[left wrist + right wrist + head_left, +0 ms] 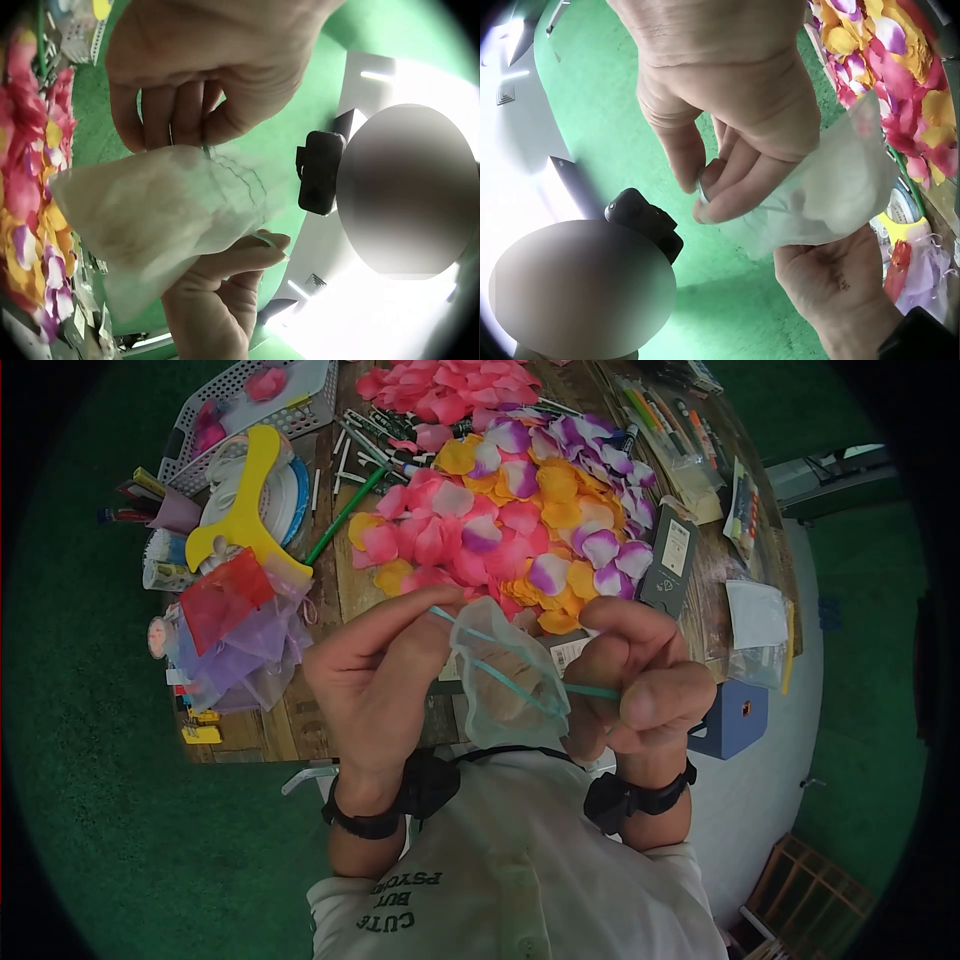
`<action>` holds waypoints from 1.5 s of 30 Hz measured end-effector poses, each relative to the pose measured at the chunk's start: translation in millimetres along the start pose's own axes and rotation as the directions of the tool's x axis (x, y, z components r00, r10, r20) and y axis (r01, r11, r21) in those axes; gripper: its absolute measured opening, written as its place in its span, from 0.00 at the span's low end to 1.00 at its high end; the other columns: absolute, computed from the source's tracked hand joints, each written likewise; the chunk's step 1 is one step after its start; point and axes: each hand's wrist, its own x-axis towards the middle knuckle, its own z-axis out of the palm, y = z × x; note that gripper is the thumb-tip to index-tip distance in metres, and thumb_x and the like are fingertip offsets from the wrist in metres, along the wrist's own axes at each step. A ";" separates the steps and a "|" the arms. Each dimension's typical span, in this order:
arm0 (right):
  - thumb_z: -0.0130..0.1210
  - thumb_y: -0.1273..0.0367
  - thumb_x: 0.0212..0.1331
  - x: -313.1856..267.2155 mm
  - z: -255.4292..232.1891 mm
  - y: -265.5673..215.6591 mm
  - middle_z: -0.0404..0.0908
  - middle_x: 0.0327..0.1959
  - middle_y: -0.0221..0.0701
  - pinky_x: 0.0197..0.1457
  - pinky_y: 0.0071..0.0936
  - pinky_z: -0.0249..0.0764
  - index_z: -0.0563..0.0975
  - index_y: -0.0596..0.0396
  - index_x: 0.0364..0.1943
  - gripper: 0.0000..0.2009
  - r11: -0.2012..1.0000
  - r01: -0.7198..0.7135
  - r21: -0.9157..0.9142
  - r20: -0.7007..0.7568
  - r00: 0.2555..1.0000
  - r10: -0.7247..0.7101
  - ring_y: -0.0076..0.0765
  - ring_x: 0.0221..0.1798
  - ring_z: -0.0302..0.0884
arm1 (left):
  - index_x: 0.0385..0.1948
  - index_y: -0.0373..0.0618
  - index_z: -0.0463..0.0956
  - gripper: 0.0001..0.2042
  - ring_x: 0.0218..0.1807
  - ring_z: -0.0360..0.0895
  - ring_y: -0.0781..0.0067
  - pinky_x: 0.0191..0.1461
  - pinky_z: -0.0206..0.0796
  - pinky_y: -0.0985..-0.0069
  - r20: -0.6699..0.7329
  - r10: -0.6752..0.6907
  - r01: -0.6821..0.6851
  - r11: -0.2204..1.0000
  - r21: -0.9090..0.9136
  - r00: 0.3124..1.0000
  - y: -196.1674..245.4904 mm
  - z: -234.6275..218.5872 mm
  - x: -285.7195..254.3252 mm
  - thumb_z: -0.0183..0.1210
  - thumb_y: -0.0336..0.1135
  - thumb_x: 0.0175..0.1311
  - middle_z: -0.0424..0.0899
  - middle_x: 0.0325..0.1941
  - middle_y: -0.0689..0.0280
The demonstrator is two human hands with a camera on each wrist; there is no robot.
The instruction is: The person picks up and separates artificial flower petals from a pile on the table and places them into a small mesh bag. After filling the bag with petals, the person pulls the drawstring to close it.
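A small sheer, pale drawstring pouch (508,715) hangs between my hands, close in front of the shirt and over the table's near edge. Teal ribbon (595,691) runs through its top and out to both sides. My left hand (380,675) pinches the ribbon at the pouch's left edge. With curled fingers and thumb, my right hand (650,685) grips the ribbon end on the other side. In the left wrist view the pouch (165,202) looks filled out, and something tan shows dimly through the cloth. The right wrist view shows the ribbon between thumb and fingers.
Pink, orange and purple-white petals (480,540) lie heaped over the table behind the pouch. On the left are sheer purple bags (240,650), a yellow three-armed piece (250,510) and a white basket (185,445). Pens (690,430) and a blue box (735,720) stand right.
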 end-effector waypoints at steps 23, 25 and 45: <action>0.41 0.87 0.40 3.8 26.6 -5.1 0.53 0.63 0.60 0.17 0.21 0.74 0.44 0.67 0.65 0.40 0.993 -0.012 -0.114 -0.139 0.990 -0.003 0.46 0.30 0.82 | 0.41 0.34 0.78 0.10 0.30 0.71 0.88 0.32 0.62 0.90 0.131 -0.031 0.050 0.988 -0.147 0.991 -5.6 10.5 -6.2 0.58 0.25 0.58 0.80 0.29 0.69; 0.41 0.87 0.39 2.8 28.5 -6.1 0.54 0.63 0.59 0.16 0.21 0.73 0.45 0.68 0.65 0.40 0.992 -0.035 -0.125 -0.191 0.981 0.010 0.47 0.29 0.82 | 0.41 0.34 0.78 0.10 0.32 0.72 0.86 0.35 0.63 0.88 0.154 -0.017 0.042 0.987 -0.155 0.988 -7.7 8.9 -5.9 0.58 0.24 0.58 0.81 0.31 0.67; 0.45 0.89 0.40 -3.9 40.5 -9.1 0.69 0.56 0.50 0.18 0.22 0.73 0.62 0.68 0.59 0.32 0.937 -0.312 -0.159 -0.251 0.930 0.267 0.35 0.18 0.78 | 0.62 0.37 0.54 0.44 0.57 0.72 0.61 0.55 0.66 0.70 0.587 0.107 -0.308 0.917 0.254 0.802 -24.0 23.1 24.1 0.67 0.27 0.34 0.69 0.58 0.52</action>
